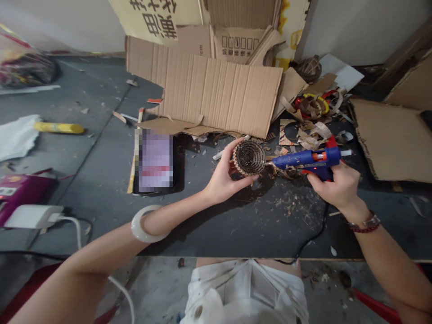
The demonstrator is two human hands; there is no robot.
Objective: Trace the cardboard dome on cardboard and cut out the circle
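Observation:
My left hand (224, 177) grips a round bowl of coiled corrugated cardboard strip (249, 157) at its left side, with the fingers curling under it. The hollow centre faces up and looks dark. My right hand (332, 186) is wrapped around the handle of a blue and red hot glue gun (305, 159). Its nozzle points left, at or very near the bowl's right edge. A white glue stick (346, 153) protrudes from the gun's rear.
A large corrugated cardboard sheet (202, 85) lies beyond my hands. Cardboard scraps and red and yellow strips (312, 105) pile up at the back right. A blurred phone (153, 159) lies left of the bowl. Shavings litter the dark tabletop (236, 225), and the gun's black cord (313, 236) trails toward me.

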